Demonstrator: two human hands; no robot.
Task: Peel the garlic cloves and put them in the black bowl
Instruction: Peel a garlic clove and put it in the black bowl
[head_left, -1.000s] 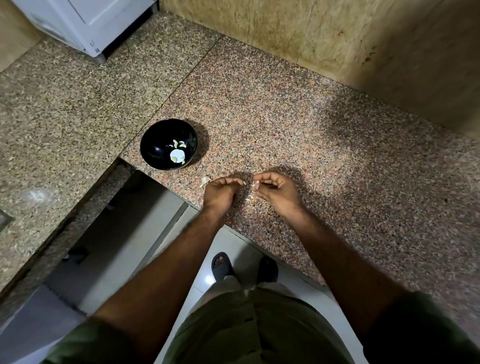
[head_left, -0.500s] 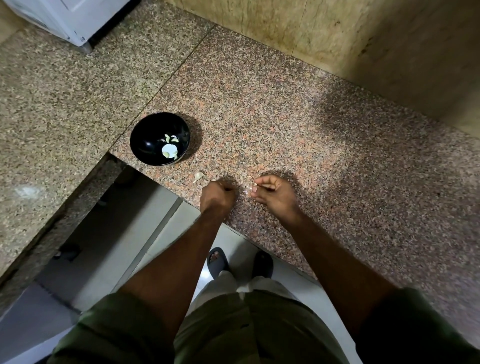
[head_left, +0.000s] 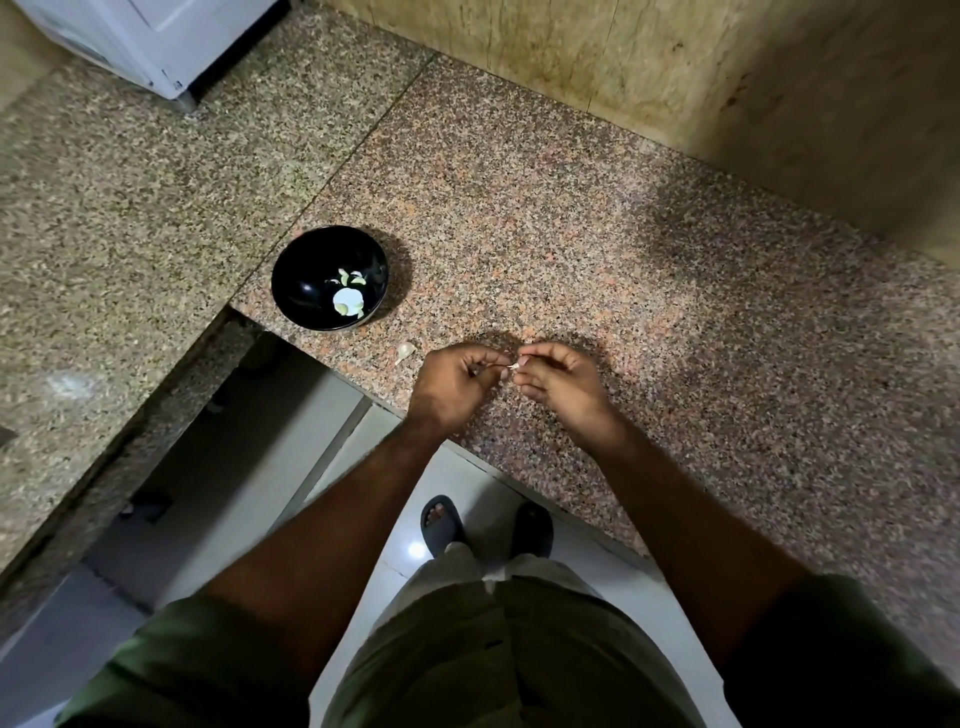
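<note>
The peeling step looks under way: the left hand (head_left: 449, 382) and right hand (head_left: 563, 382) meet over the table (head_left: 597, 249) edge, both pinching one small garlic clove (head_left: 514, 366) between curled fingertips. Next, the skin must probably come free before the clove goes to the black bowl (head_left: 306, 275) at ten o'clock. One bowl holds a few pale pieces, too small to count; one loose clove (head_left: 405, 352) lies just below it.

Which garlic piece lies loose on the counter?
The clove beside the black bowl; the others lie in the bowl or are pinched between both hands.
</note>
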